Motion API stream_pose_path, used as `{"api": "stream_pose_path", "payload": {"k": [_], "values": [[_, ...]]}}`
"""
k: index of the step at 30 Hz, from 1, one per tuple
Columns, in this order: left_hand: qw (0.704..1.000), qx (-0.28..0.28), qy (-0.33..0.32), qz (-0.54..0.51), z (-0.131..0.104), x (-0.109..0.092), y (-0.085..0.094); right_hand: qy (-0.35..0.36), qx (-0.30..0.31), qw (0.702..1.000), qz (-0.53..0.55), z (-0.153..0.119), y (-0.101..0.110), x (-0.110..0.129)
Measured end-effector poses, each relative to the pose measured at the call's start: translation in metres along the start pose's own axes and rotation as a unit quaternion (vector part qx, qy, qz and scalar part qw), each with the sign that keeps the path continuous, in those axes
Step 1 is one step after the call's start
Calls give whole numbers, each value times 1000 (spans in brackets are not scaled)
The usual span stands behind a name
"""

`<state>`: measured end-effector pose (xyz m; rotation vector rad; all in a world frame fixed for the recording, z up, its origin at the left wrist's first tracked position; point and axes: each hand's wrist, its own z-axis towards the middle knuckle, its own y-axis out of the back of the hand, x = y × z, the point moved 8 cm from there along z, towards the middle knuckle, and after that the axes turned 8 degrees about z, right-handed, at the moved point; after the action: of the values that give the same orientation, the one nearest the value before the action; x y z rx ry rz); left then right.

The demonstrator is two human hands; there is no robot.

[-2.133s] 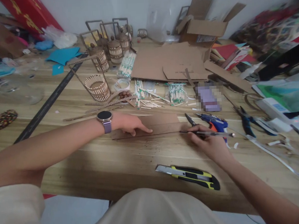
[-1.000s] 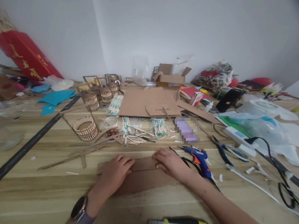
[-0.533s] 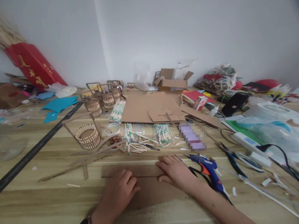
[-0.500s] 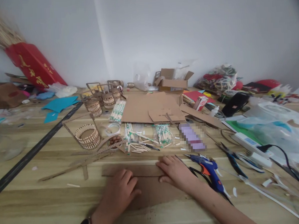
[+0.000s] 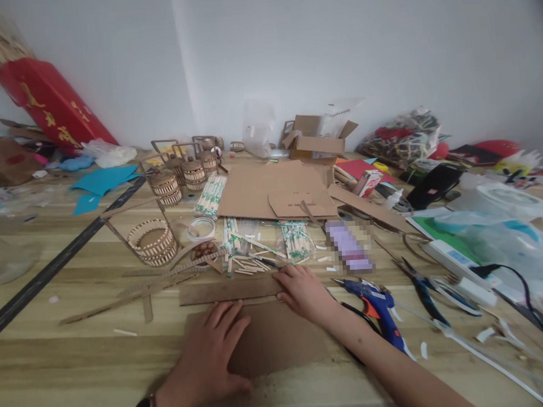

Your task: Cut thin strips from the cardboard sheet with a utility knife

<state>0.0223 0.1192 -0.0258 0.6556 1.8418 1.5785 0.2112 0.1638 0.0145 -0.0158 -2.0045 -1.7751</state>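
A brown cardboard sheet [image 5: 283, 336] lies flat on the table in front of me. Just beyond its far edge, a long narrow cardboard strip [image 5: 225, 290] runs crosswise. My left hand [image 5: 211, 352] rests on the left part of the sheet, fingers spread and thumb apart, fingertips close to the strip. At the strip's right end, my right hand [image 5: 303, 292] has its fingers over the far side and its thumb on the near side. Right of that hand lies a blue hot glue gun [image 5: 374, 304].
Pliers [image 5: 419, 290] lie on the right near a power strip [image 5: 457, 266]. Beyond the strip are loose wooden sticks [image 5: 251, 265], a tape roll [image 5: 200, 229] and a small basket [image 5: 151, 241]. A larger cardboard piece [image 5: 261, 189] lies farther back, near an open box [image 5: 318, 143].
The cardboard strip has shifted away from me, off the sheet's far edge, with my right hand on it. My left hand's fingers have spread wider over the sheet.
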Motion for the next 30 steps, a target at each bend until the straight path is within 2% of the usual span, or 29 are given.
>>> {"api": "stream_pose_path", "payload": {"k": [4,9,13,16,23,27,30], "values": [[1000,27,11,-10,0,0,-2,7,-24,999,25,-14,9,9],[998,53,16,-1,2,1,-5,53,-143,979,135,-71,28,19],[998,61,21,2,3,2,-6,31,-274,947,163,-113,34,0],[998,58,22,1,3,1,-2,-7,-345,923,170,-128,33,-20],[997,73,15,-20,5,-2,6,-68,-363,909,194,-138,27,-47],[999,25,-2,-26,6,0,7,-104,-376,895,216,-141,22,-61],[1000,-4,-12,-15,5,2,7,-132,-364,892,231,-139,15,-71]]}}
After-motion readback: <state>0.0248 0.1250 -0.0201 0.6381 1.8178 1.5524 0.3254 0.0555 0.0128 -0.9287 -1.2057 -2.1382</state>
